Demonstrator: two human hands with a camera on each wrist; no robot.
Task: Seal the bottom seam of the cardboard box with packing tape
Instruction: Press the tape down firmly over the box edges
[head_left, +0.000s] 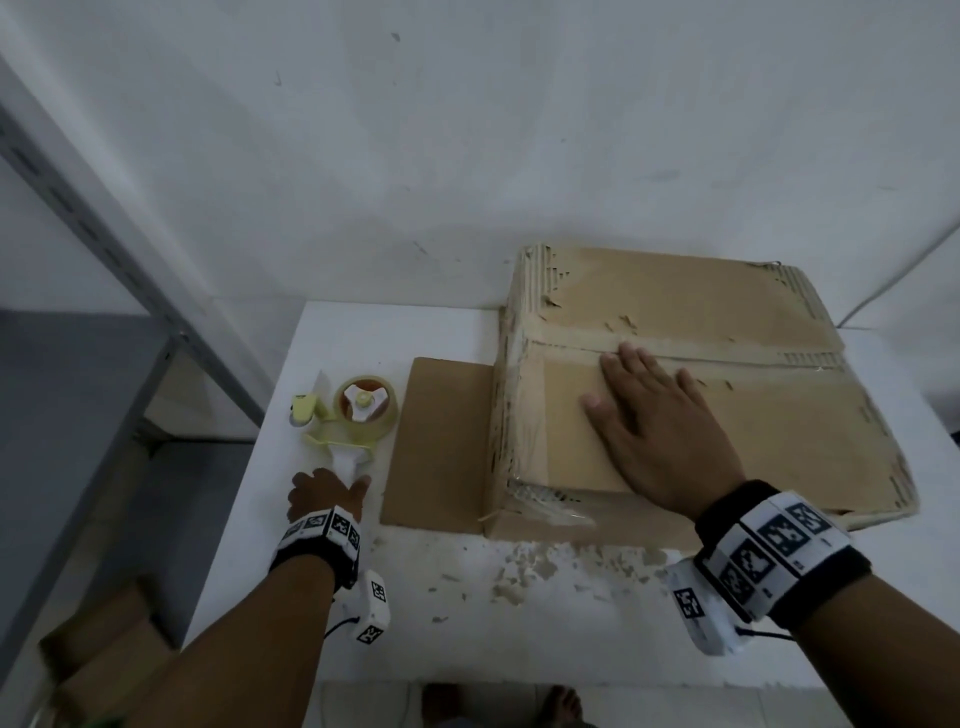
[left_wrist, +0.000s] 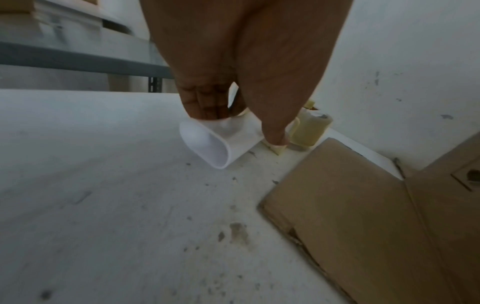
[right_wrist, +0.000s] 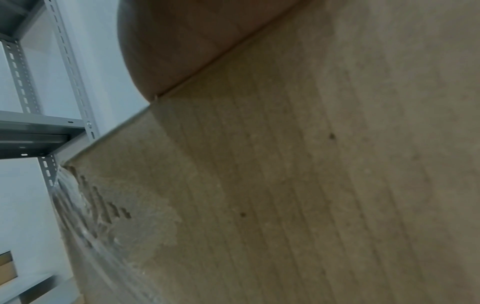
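Both forearms reached in from the bottom of the head view, each with a black wristband carrying checkered marker tags. On the near side of the white table (head_left: 519, 623) lay a scatter of torn brown paper flecks (head_left: 524, 564).

His or her right hand (head_left: 660, 423) lay flat on the cardboard box (head_left: 779, 415), fingers straight and spread, the fingertips (head_left: 631, 353) touching the seam (head_left: 727, 358) that ran across the upturned face. From the right wrist view, only the heel of the palm and the ribbed brown board beneath it showed. Much of the box's surface was peeled — raw corrugation showed along its edges, and clear old tape (head_left: 550, 506) wrinkled at the near left corner. One loose flap (head_left: 441, 441) lay flat on the table at the box's left side.

Left of that flap lay the tape dispenser (head_left: 353, 415), pale yellow with a white handle (left_wrist: 215, 142), its roll of clear tape (head_left: 366, 402) facing up. The left hand (head_left: 324, 493) was at the handle's near end; the left wrist view showed curled fingers (left_wrist: 205, 102) on top of the handle and the thumb (left_wrist: 272, 127) down its other side — closed round it, with the dispenser resting on the table.

A grey metal shelf frame (head_left: 130, 291) stood at the left against the white wall (head_left: 467, 130).
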